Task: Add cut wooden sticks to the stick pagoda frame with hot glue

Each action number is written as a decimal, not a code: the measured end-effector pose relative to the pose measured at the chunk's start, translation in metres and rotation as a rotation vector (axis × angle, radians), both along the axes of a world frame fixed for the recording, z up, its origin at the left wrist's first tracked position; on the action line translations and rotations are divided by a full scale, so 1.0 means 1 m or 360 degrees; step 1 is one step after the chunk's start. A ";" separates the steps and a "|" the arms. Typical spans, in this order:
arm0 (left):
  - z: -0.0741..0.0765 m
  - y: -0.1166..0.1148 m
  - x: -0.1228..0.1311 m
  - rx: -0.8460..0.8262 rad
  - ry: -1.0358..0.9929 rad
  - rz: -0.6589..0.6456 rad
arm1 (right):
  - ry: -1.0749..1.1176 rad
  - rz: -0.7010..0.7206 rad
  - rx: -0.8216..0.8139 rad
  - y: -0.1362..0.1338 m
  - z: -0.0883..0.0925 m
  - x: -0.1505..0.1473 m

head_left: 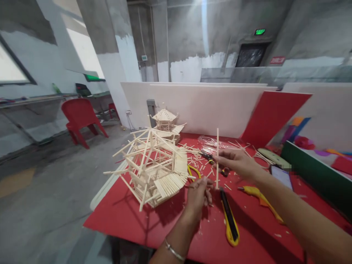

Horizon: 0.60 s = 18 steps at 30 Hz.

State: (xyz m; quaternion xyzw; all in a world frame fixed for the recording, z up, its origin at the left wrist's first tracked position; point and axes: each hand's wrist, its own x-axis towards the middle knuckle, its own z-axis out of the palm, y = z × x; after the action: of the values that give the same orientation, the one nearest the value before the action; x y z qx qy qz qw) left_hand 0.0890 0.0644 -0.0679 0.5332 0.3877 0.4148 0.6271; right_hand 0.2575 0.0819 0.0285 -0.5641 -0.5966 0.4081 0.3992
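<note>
Upright between the thumb and fingers of my right hand (238,163) is a thin wooden stick (217,146). Its lower end comes down beside the fingertips of my left hand (197,192). That hand's fingers are curled and pinched together; whatever they hold is hidden. To the left stands a wooden stick pavilion model (154,165), an open frame with a partly slatted roof. A yellow and black utility knife (230,220) lies just right of my left hand. Yellow-handled pliers (194,171) rest behind it, and black-handled cutters (207,157) lie near my right fingertips.
A yellow glue gun (261,198) lies under my right forearm, with a phone (282,176) beyond. Loose sticks and offcuts are scattered over the red tabletop (170,229). Behind stand a finished tiered pavilion (165,116) and white boards (209,106). A green panel (316,179) borders the right.
</note>
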 end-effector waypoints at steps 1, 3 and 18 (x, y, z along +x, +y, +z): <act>0.004 -0.007 -0.003 -0.0090 -0.0061 -0.0088 | 0.0055 -0.0018 -0.0016 -0.010 -0.005 -0.005; 0.013 -0.021 -0.011 -0.0239 -0.0154 -0.0220 | 0.0154 -0.0063 -0.0038 -0.022 -0.016 -0.016; 0.022 -0.080 -0.067 -0.0382 -0.0100 -0.0021 | 0.0541 0.0081 0.0043 -0.054 -0.042 -0.058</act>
State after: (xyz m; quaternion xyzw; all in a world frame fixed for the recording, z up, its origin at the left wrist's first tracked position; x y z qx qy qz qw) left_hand 0.0224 -0.0154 -0.0464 0.4435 0.4112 0.3778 0.7011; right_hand 0.1992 0.0284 -0.0136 -0.4662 -0.5402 0.4995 0.4913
